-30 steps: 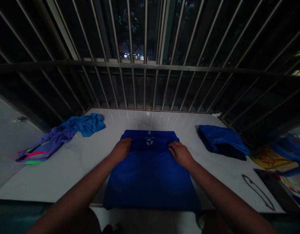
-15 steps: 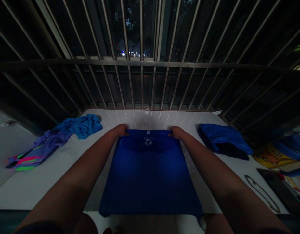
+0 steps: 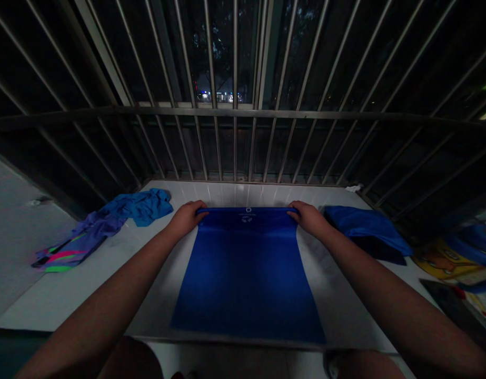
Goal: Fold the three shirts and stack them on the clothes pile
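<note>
A blue piece of cloth [image 3: 248, 279] with a small pale print near its far edge is stretched out above the white ledge in front of me. My left hand [image 3: 192, 217] pinches its far left corner, thumb along the edge. The far right corner is gripped by my right hand [image 3: 301, 215] in the same way. Between both hands the far edge runs taut and straight. The near end of the cloth hangs close to the ledge's front edge; whether it touches the surface I cannot tell.
On the left of the white ledge [image 3: 148, 292] lie a crumpled light-blue garment [image 3: 148, 206] and a purple garment [image 3: 90, 231] with bright stripes. A folded blue cloth [image 3: 365, 226] lies right, near a yellow patterned item [image 3: 444, 260]. Metal bars [image 3: 235, 113] stand behind.
My hands have moved slightly farther apart, pulling the far edge straight. The cloth's near end has lifted from over the ledge's front edge, and part of the print is now turned out of sight.
</note>
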Demonstrator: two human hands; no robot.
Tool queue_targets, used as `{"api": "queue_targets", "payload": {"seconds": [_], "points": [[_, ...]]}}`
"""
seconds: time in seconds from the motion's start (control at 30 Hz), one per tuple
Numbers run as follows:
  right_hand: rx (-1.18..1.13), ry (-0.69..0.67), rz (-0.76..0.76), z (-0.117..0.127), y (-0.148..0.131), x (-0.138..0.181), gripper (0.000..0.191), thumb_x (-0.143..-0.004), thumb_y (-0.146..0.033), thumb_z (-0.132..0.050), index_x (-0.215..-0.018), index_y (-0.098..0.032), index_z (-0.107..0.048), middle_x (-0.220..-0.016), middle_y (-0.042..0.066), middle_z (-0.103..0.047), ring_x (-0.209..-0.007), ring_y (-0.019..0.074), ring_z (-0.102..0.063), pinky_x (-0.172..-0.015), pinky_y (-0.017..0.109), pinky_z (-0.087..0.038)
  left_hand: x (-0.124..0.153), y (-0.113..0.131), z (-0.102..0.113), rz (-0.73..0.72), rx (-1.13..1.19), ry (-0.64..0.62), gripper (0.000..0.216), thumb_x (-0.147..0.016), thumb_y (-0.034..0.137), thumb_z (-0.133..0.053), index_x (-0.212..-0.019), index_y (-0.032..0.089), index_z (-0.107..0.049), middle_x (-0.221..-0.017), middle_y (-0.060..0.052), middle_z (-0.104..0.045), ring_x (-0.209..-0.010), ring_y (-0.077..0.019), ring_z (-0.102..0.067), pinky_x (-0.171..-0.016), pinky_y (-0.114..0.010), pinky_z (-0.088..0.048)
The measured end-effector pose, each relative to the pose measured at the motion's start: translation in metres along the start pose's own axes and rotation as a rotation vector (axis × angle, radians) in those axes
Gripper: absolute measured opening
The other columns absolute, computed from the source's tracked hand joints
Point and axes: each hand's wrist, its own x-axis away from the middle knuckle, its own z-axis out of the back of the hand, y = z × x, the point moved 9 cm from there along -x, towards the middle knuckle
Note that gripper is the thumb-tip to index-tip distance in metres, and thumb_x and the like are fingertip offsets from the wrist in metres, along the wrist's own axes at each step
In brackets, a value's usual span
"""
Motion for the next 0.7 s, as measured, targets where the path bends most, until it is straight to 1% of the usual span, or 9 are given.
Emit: {"api": "queue_targets", "payload": {"seconds": [0.07, 0.13, 0.23, 0.33, 0.4, 0.5, 0.57, 0.63, 0.7], "points": [[-0.019, 0.019, 0.054, -0.003, -0.009, 0.029, 0.017, -0.105, -0.026, -0.061, -0.115, -0.020, -0.073, -0.113, 0.010, -0.077, -0.107, 0.0244, -0.072, -0.098, 0.033, -0.052, 0.032, 0.005, -0.001, -0.041, 0.019, 0.016, 0.013, -0.098, 0.033, -0.068, -0.104, 0.024, -0.075, -0.095, -0.006, -0.079, -0.092, -0.0270, -0.072, -0.087, -0.037, -0.055], [-0.014, 0.036, 0.129, -0.015, -0.020, 0.064, 0.021, -0.104, -0.022, -0.059, -0.119, -0.022, -0.074, -0.115, 0.010, -0.077, -0.109, 0.0259, -0.071, -0.100, 0.037, -0.054, 0.068, 0.007, -0.011, -0.094, 0.031, 0.008, 0.013, -0.098, 0.026, -0.067, -0.106, 0.024, -0.076, -0.101, -0.008, -0.081, -0.099, -0.0275, -0.073, -0.092, -0.039, -0.057], [0.058, 0.020, 0.223, -0.050, -0.034, 0.121, 0.030, -0.098, -0.014, -0.061, -0.122, -0.025, -0.076, -0.119, 0.010, -0.077, -0.110, 0.0280, -0.072, -0.098, 0.041, -0.056, 0.125, 0.006, -0.043, -0.181, -0.014, -0.050, 0.022, -0.096, 0.014, -0.065, -0.109, 0.026, -0.078, -0.114, -0.007, -0.083, -0.109, -0.0276, -0.075, -0.100, -0.042, -0.058], [0.126, -0.024, 0.283, -0.089, -0.044, 0.167, 0.038, -0.096, -0.009, -0.061, -0.125, -0.027, -0.078, -0.122, 0.010, -0.078, -0.109, 0.0278, -0.073, -0.097, 0.042, -0.059, 0.171, 0.000, -0.074, -0.229, -0.108, -0.064, 0.032, -0.098, 0.011, -0.058, -0.114, 0.028, -0.080, -0.130, -0.007, -0.082, -0.119, -0.0278, -0.076, -0.107, -0.045, -0.058], [0.152, -0.007, 0.292, -0.103, -0.047, 0.186, 0.042, -0.098, -0.009, -0.059, -0.132, -0.026, -0.077, -0.129, 0.011, -0.077, -0.113, 0.0280, -0.074, -0.100, 0.043, -0.060, 0.189, -0.005, -0.084, -0.228, -0.159, -0.039, 0.038, -0.102, 0.013, -0.054, -0.124, 0.029, -0.081, -0.140, -0.008, -0.079, -0.127, -0.0283, -0.074, -0.113, -0.048, -0.057], [0.186, 0.046, 0.277, -0.106, -0.047, 0.199, 0.043, -0.099, -0.009, -0.058, -0.135, -0.024, -0.077, -0.134, 0.013, -0.077, -0.118, 0.0292, -0.074, -0.103, 0.046, -0.061, 0.199, -0.009, -0.088, -0.192, -0.211, -0.010, 0.042, -0.104, 0.014, -0.052, -0.130, 0.029, -0.081, -0.146, -0.009, -0.076, -0.133, -0.0308, -0.073, -0.116, -0.053, -0.057], [0.195, 0.077, 0.257, -0.104, -0.048, 0.204, 0.044, -0.100, -0.010, -0.058, -0.137, -0.024, -0.077, -0.137, 0.013, -0.077, -0.122, 0.0307, -0.074, -0.106, 0.049, -0.061, 0.201, -0.007, -0.086, -0.167, -0.239, 0.017, 0.043, -0.103, 0.013, -0.052, -0.131, 0.027, -0.081, -0.150, -0.011, -0.074, -0.135, -0.0328, -0.071, -0.116, -0.056, -0.057], [0.172, 0.104, 0.239, -0.104, -0.050, 0.212, 0.046, -0.102, -0.013, -0.058, -0.143, -0.024, -0.074, -0.143, 0.013, -0.075, -0.129, 0.0316, -0.072, -0.111, 0.051, -0.059, 0.208, -0.002, -0.085, -0.167, -0.250, 0.037, 0.044, -0.104, 0.014, -0.050, -0.136, 0.025, -0.079, -0.154, -0.012, -0.071, -0.138, -0.0327, -0.070, -0.118, -0.057, -0.056], [0.131, 0.116, 0.228, -0.109, -0.053, 0.225, 0.047, -0.104, -0.019, -0.058, -0.149, -0.024, -0.071, -0.148, 0.012, -0.073, -0.135, 0.0309, -0.069, -0.116, 0.051, -0.057, 0.221, 0.005, -0.089, -0.193, -0.236, 0.023, 0.041, -0.108, 0.020, -0.051, -0.140, 0.025, -0.077, -0.155, -0.011, -0.070, -0.140, -0.0313, -0.069, -0.120, -0.055, -0.055]]}}
